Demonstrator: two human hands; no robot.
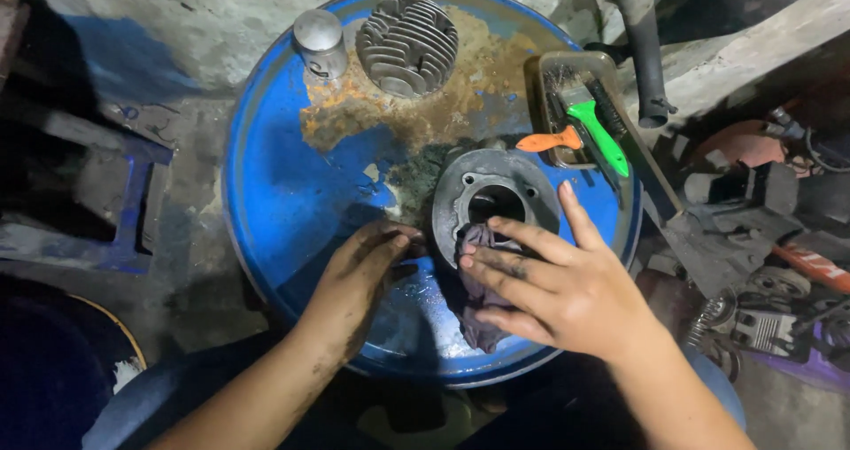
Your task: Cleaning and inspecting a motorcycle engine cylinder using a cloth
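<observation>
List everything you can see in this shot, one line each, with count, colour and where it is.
Round metal drum top: one, blue with rust, centre.
Grey metal engine cylinder: one, drum's right side.
Crumpled dark cloth: one, purplish grey, under the right hand.
Finned metal cylinder head: one, grey, drum's far edge.
Silver piston: one, left of the finned head.
Rectangular metal tray: one, dull grey, drum's right rim.
Brushes: two, green-handled and orange-handled, in the tray.
Left hand: flat on the drum.
Right hand: on the cloth.

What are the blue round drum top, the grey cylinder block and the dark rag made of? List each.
Blue round drum top: likely painted steel; rust shows where paint flaked.
Grey cylinder block: apparently cast metal, dull and grimy, with a machined bore.
Dark rag: soft woven cloth, crumpled under the right hand.
</observation>
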